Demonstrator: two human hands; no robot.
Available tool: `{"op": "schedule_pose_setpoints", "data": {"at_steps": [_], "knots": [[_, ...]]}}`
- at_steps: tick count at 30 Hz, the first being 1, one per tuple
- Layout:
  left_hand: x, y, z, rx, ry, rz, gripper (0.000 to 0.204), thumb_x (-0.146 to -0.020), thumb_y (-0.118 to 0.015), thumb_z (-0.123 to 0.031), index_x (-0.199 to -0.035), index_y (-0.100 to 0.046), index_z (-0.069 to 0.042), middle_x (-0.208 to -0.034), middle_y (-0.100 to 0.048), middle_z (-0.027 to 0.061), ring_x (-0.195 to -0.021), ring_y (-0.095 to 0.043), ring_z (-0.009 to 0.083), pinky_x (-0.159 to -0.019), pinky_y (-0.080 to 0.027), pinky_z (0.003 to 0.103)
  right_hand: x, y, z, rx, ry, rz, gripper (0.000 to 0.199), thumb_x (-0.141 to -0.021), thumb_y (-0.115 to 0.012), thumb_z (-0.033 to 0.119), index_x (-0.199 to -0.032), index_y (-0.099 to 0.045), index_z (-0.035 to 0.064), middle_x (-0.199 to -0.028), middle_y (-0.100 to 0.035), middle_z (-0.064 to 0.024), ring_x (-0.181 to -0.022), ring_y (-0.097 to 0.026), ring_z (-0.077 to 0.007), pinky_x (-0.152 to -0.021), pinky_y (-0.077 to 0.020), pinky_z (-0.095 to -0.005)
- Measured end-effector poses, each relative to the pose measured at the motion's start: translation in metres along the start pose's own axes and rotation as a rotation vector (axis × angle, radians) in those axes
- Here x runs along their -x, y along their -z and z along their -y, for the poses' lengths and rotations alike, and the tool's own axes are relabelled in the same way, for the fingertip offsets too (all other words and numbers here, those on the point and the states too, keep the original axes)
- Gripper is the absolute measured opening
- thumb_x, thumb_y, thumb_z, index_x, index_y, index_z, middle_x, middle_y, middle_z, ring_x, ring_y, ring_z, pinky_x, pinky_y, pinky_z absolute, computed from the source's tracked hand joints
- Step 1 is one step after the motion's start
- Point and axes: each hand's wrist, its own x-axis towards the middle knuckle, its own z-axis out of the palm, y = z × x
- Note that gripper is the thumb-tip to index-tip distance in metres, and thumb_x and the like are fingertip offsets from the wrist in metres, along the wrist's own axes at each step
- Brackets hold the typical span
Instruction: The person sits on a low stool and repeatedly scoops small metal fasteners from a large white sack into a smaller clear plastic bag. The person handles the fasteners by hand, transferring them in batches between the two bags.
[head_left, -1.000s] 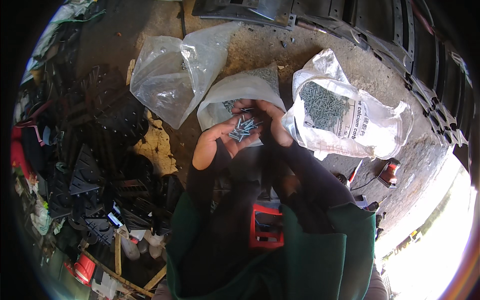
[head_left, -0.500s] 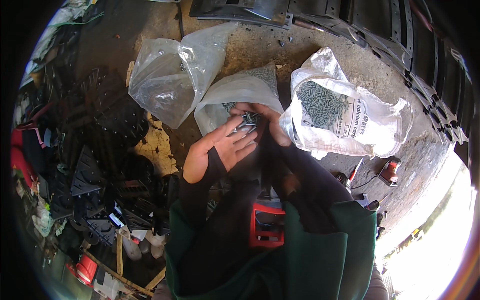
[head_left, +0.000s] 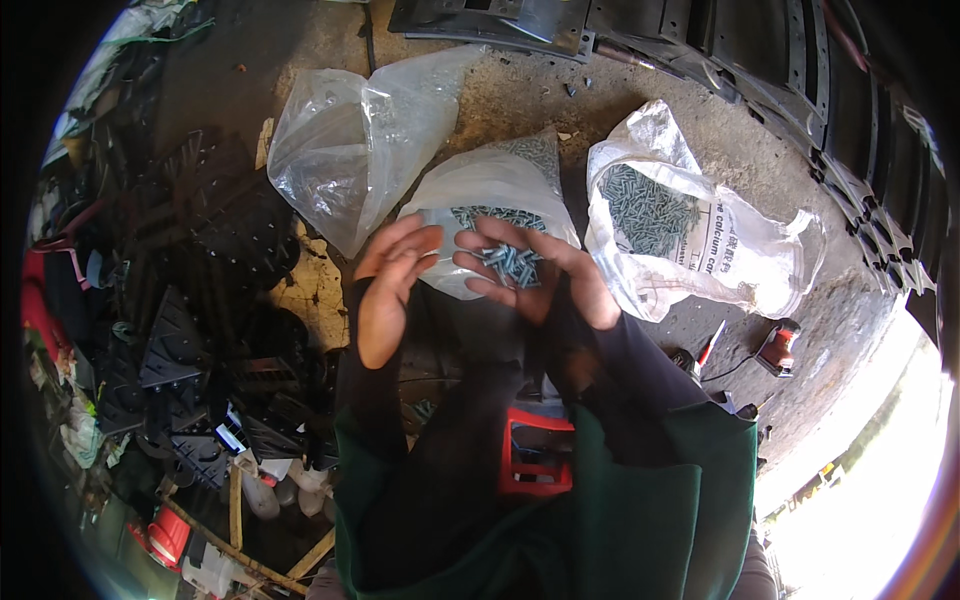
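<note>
A small heap of silvery screws lies in the cupped palm of my right hand, whose palm faces up and fingers point left. My left hand is beside it, a short gap apart, with loosely bent fingers and nothing visible in them. Just beyond both hands, a translucent plastic bag gapes open, and more screws show inside its mouth. To the right stands a white woven sack with its rim rolled down, full of similar screws.
Another clear plastic bag slumps at the far left. Black metal brackets pile up on the left. A red power tool lies at right. Between my legs is a red plastic frame. Dark metal panels line the far right.
My hands have moved apart. The left drew away to the left, while the right turned palm up with the screws in plain sight.
</note>
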Motion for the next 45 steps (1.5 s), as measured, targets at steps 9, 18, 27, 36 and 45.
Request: {"op": "schedule_pose_setpoints", "data": {"at_steps": [9, 18, 27, 36, 45], "knots": [[-0.06, -0.042, 0.07, -1.228, -0.53, 0.019, 0.047, -0.08, -0.069, -0.015, -0.122, -0.054, 0.0, -0.126, -0.054, 0.0235, -0.121, -0.049, 0.0397, -0.104, -0.036, 0.048, 0.112, -0.054, 0.052, 0.581, 0.169, -0.129, 0.078, -0.082, -0.048, 0.06, -0.103, -0.058, -0.0148, -0.103, -0.061, -0.0272, -0.097, -0.063, -0.0375, -0.085, -0.0529, -0.0452], [-0.097, -0.051, 0.111, -1.366, -0.658, 0.127, 0.045, -0.076, -0.072, -0.018, -0.117, -0.06, -0.005, -0.123, -0.058, 0.0187, -0.119, -0.05, 0.0381, -0.102, -0.037, 0.051, 0.097, 0.01, 0.084, 1.574, 0.592, -0.962, 0.055, -0.102, -0.032, 0.044, -0.129, -0.057, 0.0025, -0.137, -0.052, -0.0203, -0.132, -0.045, -0.0314, -0.109, -0.0351, -0.0409], [-0.11, -0.025, 0.11, -0.799, -0.074, 0.144, 0.027, -0.087, -0.062, -0.016, -0.11, -0.062, -0.002, -0.111, -0.061, 0.0126, -0.108, -0.055, 0.0294, -0.096, -0.042, 0.044, 0.084, -0.02, 0.016, 1.457, 0.267, 0.335, 0.031, -0.09, -0.061, 0.015, -0.114, -0.06, -0.005, -0.111, -0.064, -0.0225, -0.104, -0.063, -0.0326, -0.086, -0.0505, -0.0377], [-0.051, -0.012, 0.058, 0.529, 0.325, 0.232, 0.037, -0.084, -0.044, -0.01, -0.111, -0.056, 0.012, -0.101, -0.058, 0.0173, -0.09, -0.056, 0.0273, -0.087, -0.047, 0.037, -0.004, 0.042, -0.015, 1.232, 0.277, -0.453, 0.038, -0.1, -0.045, 0.026, -0.129, -0.053, 0.0018, -0.122, -0.06, -0.0165, -0.112, -0.057, -0.0261, -0.097, -0.0433, -0.0369], [-0.023, -0.033, 0.027, 0.721, 0.408, 0.258, 0.062, -0.085, -0.045, -0.023, -0.133, -0.039, 0.015, -0.132, -0.046, 0.0267, -0.124, -0.047, 0.0399, -0.108, -0.038, 0.045, -0.029, 0.052, -0.003, 0.388, 0.198, 0.038, 0.054, -0.098, -0.041, 0.033, -0.128, -0.05, -0.0106, -0.114, -0.06, -0.0162, -0.103, -0.058, -0.0227, -0.086, -0.0487, -0.038]]}}
